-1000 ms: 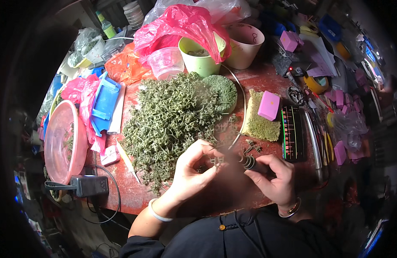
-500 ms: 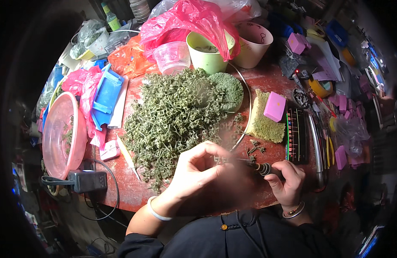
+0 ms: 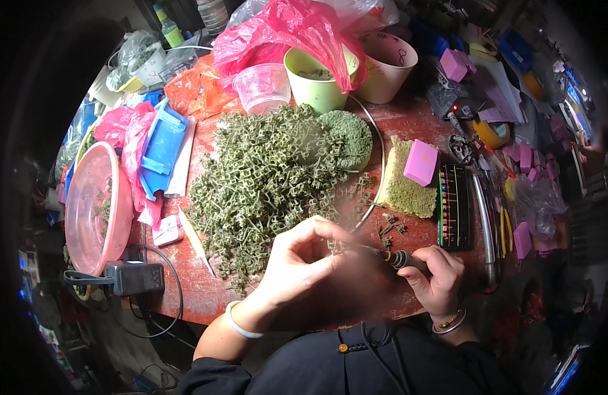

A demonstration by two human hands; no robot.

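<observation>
Your left hand pinches a small green piece at the near edge of the green pile on the red table, while your right hand grips a dark pen-like tool, tip touching that piece.

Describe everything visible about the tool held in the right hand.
The pen-like tool is slim and dark, with a black ribbed grip and a thin tip that points left toward the left hand. It lies almost level, just above the red table near its front edge. The right hand wraps its rear end, with the fingers curled over the grip. Whether the tip touches the small piece pinched by the left hand cannot be told.
</observation>
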